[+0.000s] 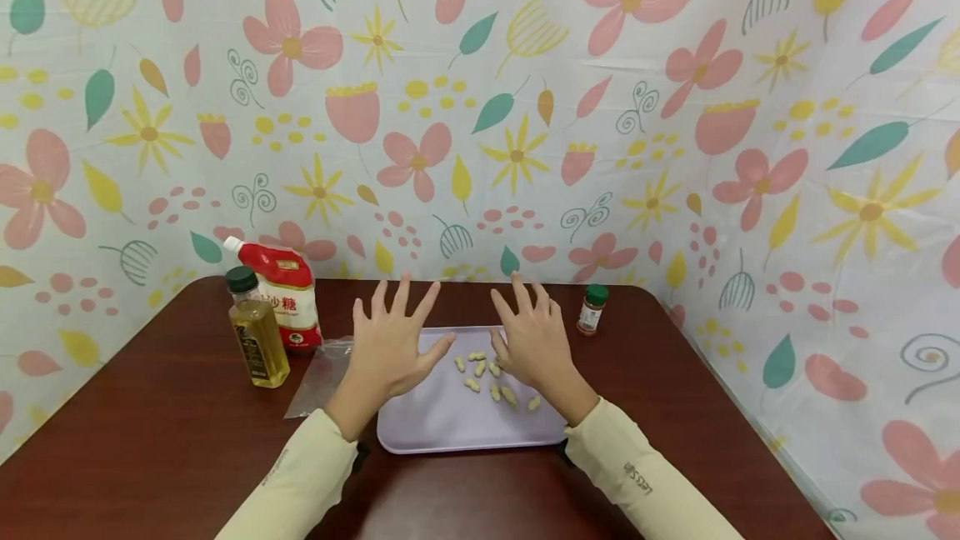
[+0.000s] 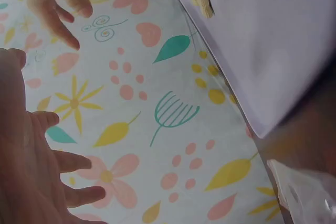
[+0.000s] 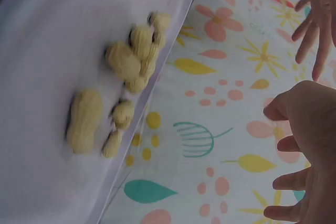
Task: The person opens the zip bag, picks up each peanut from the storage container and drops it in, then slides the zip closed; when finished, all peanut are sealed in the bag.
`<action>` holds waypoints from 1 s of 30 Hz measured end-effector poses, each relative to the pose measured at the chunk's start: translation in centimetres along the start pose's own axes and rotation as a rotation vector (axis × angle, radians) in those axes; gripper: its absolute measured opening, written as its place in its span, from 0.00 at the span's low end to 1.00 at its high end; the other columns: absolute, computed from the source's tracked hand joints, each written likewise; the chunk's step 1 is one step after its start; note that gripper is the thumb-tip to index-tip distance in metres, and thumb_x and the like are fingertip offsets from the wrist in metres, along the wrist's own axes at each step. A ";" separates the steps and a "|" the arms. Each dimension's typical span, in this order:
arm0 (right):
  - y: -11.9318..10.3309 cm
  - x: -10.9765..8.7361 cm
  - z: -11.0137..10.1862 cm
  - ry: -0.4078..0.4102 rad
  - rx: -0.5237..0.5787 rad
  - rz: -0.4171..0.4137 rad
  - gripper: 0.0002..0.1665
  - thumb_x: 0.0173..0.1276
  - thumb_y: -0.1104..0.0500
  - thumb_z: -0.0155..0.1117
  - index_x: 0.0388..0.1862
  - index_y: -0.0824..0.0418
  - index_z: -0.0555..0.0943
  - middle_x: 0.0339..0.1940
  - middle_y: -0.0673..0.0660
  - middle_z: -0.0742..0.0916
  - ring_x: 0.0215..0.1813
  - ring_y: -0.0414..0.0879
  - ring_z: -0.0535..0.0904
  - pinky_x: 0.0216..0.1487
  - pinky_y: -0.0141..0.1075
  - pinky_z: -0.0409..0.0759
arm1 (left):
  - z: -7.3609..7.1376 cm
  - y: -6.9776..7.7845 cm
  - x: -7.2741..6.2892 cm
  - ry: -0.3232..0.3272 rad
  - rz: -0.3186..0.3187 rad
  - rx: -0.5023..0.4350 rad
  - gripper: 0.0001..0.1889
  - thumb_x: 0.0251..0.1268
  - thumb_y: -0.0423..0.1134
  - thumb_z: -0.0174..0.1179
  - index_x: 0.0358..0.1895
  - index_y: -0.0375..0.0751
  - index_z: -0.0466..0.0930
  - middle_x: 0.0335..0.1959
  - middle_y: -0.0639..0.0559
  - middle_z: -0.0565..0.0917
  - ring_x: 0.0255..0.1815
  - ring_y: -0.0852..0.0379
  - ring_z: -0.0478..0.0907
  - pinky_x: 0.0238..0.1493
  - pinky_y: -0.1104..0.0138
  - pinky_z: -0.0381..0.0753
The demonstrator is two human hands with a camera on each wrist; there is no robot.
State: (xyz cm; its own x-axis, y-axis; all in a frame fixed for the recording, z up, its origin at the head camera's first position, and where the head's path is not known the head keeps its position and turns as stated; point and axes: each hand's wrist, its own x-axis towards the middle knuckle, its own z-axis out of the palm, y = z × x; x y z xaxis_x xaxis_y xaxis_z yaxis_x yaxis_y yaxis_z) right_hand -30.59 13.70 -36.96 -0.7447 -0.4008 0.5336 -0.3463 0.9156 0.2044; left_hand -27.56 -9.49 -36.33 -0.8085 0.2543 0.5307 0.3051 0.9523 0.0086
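Observation:
Both hands are raised over a pale purple tray (image 1: 427, 432), fingers spread and holding nothing. My left hand (image 1: 386, 348) is above the tray's left side, overlapping a clear plastic bag (image 1: 318, 373) in the head view. Over the right side hovers my right hand (image 1: 536, 344). Several unshelled peanuts (image 1: 480, 368) lie scattered on the tray between and below the hands. In the right wrist view the peanuts (image 3: 123, 61) show large, with my right hand (image 3: 315, 145) off to the side. The left wrist view shows my left hand (image 2: 37, 156) with its fingers extended.
On the brown table (image 1: 187, 457), an oil bottle (image 1: 258, 340) with a dark green cap stands at left, before a red and white sugar pouch (image 1: 296, 298). A small green-capped spice jar (image 1: 592, 311) is at back right. A floral cloth (image 1: 480, 107) hangs behind.

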 end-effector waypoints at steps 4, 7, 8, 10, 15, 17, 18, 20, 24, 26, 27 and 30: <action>-1.0 0.1 0.2 0.008 0.101 -0.020 0.31 0.67 0.47 0.63 0.68 0.54 0.75 0.72 0.64 0.71 0.61 0.65 0.71 0.50 0.53 0.76 | -0.6 -1.1 -1.3 -0.024 -0.041 -0.130 0.39 0.67 0.69 0.49 0.77 0.58 0.58 0.76 0.38 0.61 0.72 0.31 0.58 0.61 0.34 0.61; -1.9 0.2 0.0 -0.019 0.180 -0.022 0.29 0.68 0.49 0.62 0.67 0.55 0.76 0.68 0.62 0.75 0.54 0.60 0.74 0.40 0.45 0.77 | -1.0 -2.2 -2.3 -0.083 -0.084 -0.264 0.37 0.69 0.66 0.50 0.77 0.55 0.59 0.76 0.37 0.61 0.72 0.31 0.58 0.60 0.34 0.62; -2.2 0.3 0.0 -0.032 0.202 -0.019 0.29 0.68 0.49 0.62 0.66 0.55 0.76 0.66 0.61 0.76 0.52 0.58 0.74 0.36 0.43 0.76 | -1.1 -2.6 -2.6 -0.104 -0.099 -0.290 0.37 0.70 0.66 0.49 0.77 0.55 0.58 0.76 0.38 0.61 0.71 0.31 0.58 0.59 0.35 0.62; -2.8 0.5 -0.2 -0.071 0.233 -0.014 0.27 0.69 0.49 0.61 0.66 0.55 0.76 0.64 0.59 0.77 0.50 0.56 0.74 0.30 0.38 0.74 | -1.1 -3.4 -3.1 -0.136 -0.122 -0.325 0.36 0.72 0.66 0.46 0.77 0.54 0.59 0.75 0.38 0.62 0.70 0.32 0.59 0.59 0.35 0.62; -4.5 1.1 -0.5 -0.171 0.352 -0.022 0.25 0.70 0.51 0.60 0.63 0.58 0.78 0.59 0.58 0.80 0.52 0.55 0.77 0.31 0.40 0.78 | -1.3 -5.3 -4.0 -0.186 -0.182 -0.409 0.34 0.76 0.65 0.38 0.76 0.51 0.61 0.73 0.37 0.65 0.68 0.31 0.60 0.60 0.33 0.62; -5.2 1.5 -0.4 -0.205 0.401 -0.030 0.24 0.70 0.52 0.61 0.62 0.59 0.78 0.58 0.59 0.81 0.52 0.54 0.79 0.36 0.41 0.80 | -1.4 -6.1 -4.2 -0.202 -0.208 -0.452 0.32 0.78 0.62 0.38 0.75 0.49 0.62 0.72 0.36 0.66 0.68 0.30 0.61 0.60 0.32 0.61; -5.6 1.7 -0.4 -0.227 0.429 -0.034 0.24 0.70 0.52 0.61 0.62 0.59 0.78 0.57 0.59 0.81 0.51 0.53 0.80 0.38 0.42 0.80 | -1.5 -6.4 -4.2 -0.211 -0.219 -0.469 0.31 0.78 0.60 0.39 0.75 0.47 0.62 0.72 0.36 0.66 0.68 0.29 0.61 0.59 0.31 0.61; -6.4 2.1 -0.2 -0.259 0.477 -0.043 0.23 0.70 0.53 0.61 0.61 0.60 0.78 0.56 0.58 0.82 0.49 0.51 0.81 0.39 0.41 0.81 | -1.4 -7.2 -4.2 -0.240 -0.240 -0.501 0.30 0.79 0.56 0.41 0.75 0.43 0.61 0.72 0.35 0.67 0.69 0.29 0.60 0.62 0.31 0.58; -8.2 2.9 0.2 -0.315 0.566 -0.058 0.22 0.69 0.54 0.61 0.59 0.60 0.80 0.54 0.58 0.83 0.48 0.48 0.81 0.40 0.39 0.80 | -1.2 -8.5 -4.2 -0.309 -0.270 -0.557 0.28 0.80 0.49 0.41 0.74 0.36 0.60 0.70 0.32 0.68 0.72 0.31 0.59 0.68 0.33 0.47; -9.2 3.5 0.2 -0.337 0.614 -0.057 0.21 0.68 0.55 0.62 0.58 0.61 0.80 0.53 0.58 0.84 0.51 0.49 0.81 0.42 0.39 0.80 | -1.0 -8.9 -4.2 -0.336 -0.287 -0.581 0.28 0.80 0.46 0.40 0.74 0.33 0.59 0.69 0.30 0.68 0.73 0.30 0.57 0.69 0.34 0.42; -9.6 3.7 0.2 -0.347 0.639 -0.054 0.21 0.67 0.55 0.62 0.57 0.60 0.81 0.52 0.57 0.84 0.52 0.49 0.81 0.42 0.40 0.80 | -0.9 -9.1 -4.3 -0.345 -0.294 -0.587 0.27 0.80 0.45 0.40 0.73 0.32 0.60 0.69 0.29 0.68 0.73 0.30 0.57 0.69 0.34 0.42; -10.9 4.6 0.5 -0.371 0.717 -0.034 0.20 0.66 0.57 0.63 0.55 0.61 0.82 0.51 0.57 0.86 0.54 0.50 0.81 0.45 0.40 0.80 | -0.4 -9.4 -4.4 -0.360 -0.316 -0.602 0.26 0.79 0.43 0.40 0.71 0.28 0.61 0.68 0.28 0.68 0.72 0.29 0.58 0.69 0.35 0.43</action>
State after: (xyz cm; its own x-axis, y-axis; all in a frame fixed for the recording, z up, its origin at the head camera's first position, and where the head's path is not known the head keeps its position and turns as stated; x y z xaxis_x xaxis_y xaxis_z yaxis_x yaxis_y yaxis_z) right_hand -30.52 1.90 -37.16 -0.8245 -0.5279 0.2039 -0.5601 0.7096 -0.4275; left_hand -26.73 -19.66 -38.43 -0.9854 0.1226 0.1183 0.1699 0.7588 0.6288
